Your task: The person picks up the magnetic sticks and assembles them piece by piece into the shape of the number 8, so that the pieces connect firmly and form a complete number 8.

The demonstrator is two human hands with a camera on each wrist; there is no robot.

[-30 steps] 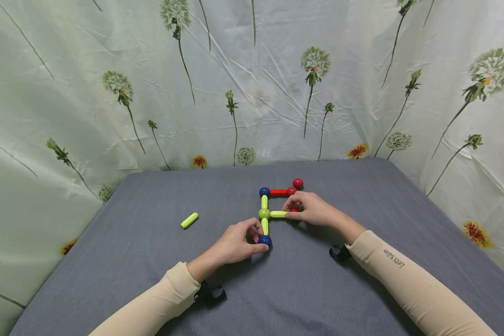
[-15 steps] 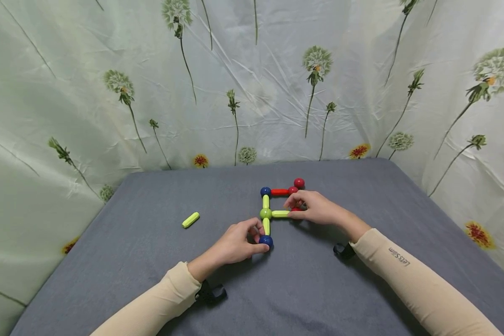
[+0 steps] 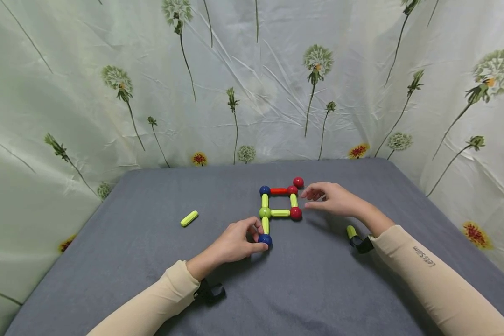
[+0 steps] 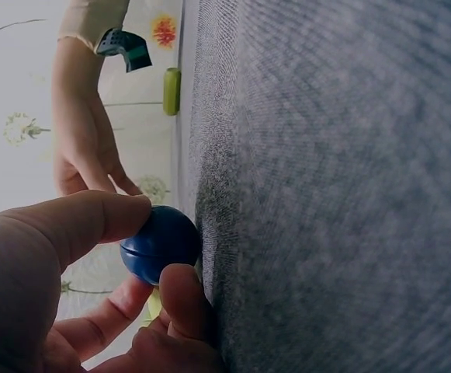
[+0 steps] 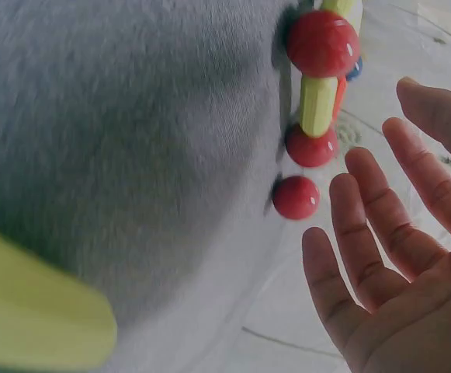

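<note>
My left hand (image 3: 235, 240) pinches a dark blue ball (image 4: 159, 242) between thumb and fingers at the near end of a shape built of balls and magnetic building rods. From that ball, a yellow-green rod (image 3: 266, 225) runs to a green ball (image 3: 265, 212). Beyond it a square is formed with a far blue ball (image 3: 264, 190), a red rod (image 3: 279, 191), a red ball (image 3: 292, 190), a right-side yellow rod (image 3: 294, 200) and a near red ball (image 3: 296, 213). My right hand (image 3: 335, 199), fingers loosely extended and holding nothing, hovers right of the square.
A loose red ball (image 3: 298, 182) sits just behind the square's far right corner. One yellow-green rod (image 3: 189, 218) lies to the left on the grey cloth (image 3: 151, 261). Another yellow-green rod (image 3: 351, 231) lies by my right wrist. A flowered curtain (image 3: 260, 93) hangs behind.
My right hand has let go of the square's near right corner and drawn back to the right, uncovering the red ball and right-side rod. The left hand stays at the blue ball.
</note>
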